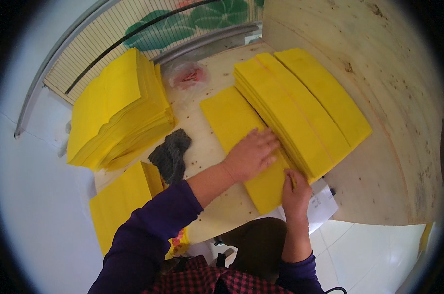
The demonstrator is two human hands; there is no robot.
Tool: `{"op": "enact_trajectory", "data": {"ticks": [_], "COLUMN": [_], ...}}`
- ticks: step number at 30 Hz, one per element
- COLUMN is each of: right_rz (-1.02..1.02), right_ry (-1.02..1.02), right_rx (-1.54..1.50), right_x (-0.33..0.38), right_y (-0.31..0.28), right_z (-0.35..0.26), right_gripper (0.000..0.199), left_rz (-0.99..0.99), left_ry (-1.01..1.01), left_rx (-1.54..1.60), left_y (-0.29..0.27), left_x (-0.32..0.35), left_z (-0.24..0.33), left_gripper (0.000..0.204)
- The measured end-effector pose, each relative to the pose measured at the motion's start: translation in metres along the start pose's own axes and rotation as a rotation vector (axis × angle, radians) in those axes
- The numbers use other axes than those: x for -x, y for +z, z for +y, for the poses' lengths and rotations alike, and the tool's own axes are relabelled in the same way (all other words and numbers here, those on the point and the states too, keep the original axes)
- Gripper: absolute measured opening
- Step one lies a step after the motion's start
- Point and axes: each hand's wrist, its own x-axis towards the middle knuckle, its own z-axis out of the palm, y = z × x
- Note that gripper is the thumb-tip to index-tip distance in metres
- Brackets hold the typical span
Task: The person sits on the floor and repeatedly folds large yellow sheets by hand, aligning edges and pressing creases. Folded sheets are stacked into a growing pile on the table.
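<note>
A long folded yellow sheet (229,115), paper or thin cloth by its look, lies slantwise on the board table. My left hand (251,154) rests flat on it, fingers stretched toward its right edge. At the near right edge of this sheet, my right hand (296,191) is closed with thumb against curled fingers, pinching the edge; the exact grip is partly hidden. Right beside the sheet stands a stack of folded yellow sheets (290,110) with a thin reddish line along its top. Another yellow folded pile (325,93) lies beyond it.
A tall pile of yellow sheets (109,103) stands at the left, with more yellow sheets (119,201) nearer me. Between lie a dark grey cloth (172,154) and a clear plastic bag (187,77) with red bits. A wooden panel (379,98) bounds the right side.
</note>
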Motion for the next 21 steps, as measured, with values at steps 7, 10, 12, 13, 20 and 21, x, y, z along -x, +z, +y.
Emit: {"op": "enact_trajectory", "data": {"ticks": [7,10,12,13,20,21], "right_rz": [-0.018,-0.027,-0.022,-0.026,-0.012,-0.009], "right_ry": [-0.013,-0.011,-0.014,-0.016,-0.011,-0.005], "right_rx": [-0.012,-0.007,-0.005,-0.009,-0.006,-0.006], "right_x": [0.003,0.005,0.005,0.004,0.004,0.003], "right_y": [-0.002,0.0,0.001,0.002,0.0,0.0], "right_z": [0.001,0.003,0.005,0.006,0.007,0.006], "right_gripper": [0.015,0.015,0.015,0.015,0.015,0.015], "left_rz": [-0.188,-0.216,-0.219,-0.215,-0.09,-0.028], "left_ry": [-0.321,-0.387,-0.428,-0.45,-0.638,-0.651], "left_rx": [-0.057,-0.118,-0.15,-0.167,-0.277,-0.301], "left_y": [0.002,0.0,-0.002,-0.003,-0.015,-0.017], "left_x": [0.001,-0.003,-0.01,-0.013,-0.01,-0.005], "left_z": [-0.027,-0.053,-0.07,-0.079,-0.116,-0.117], "left_gripper": [0.06,0.059,0.057,0.057,0.055,0.054]}}
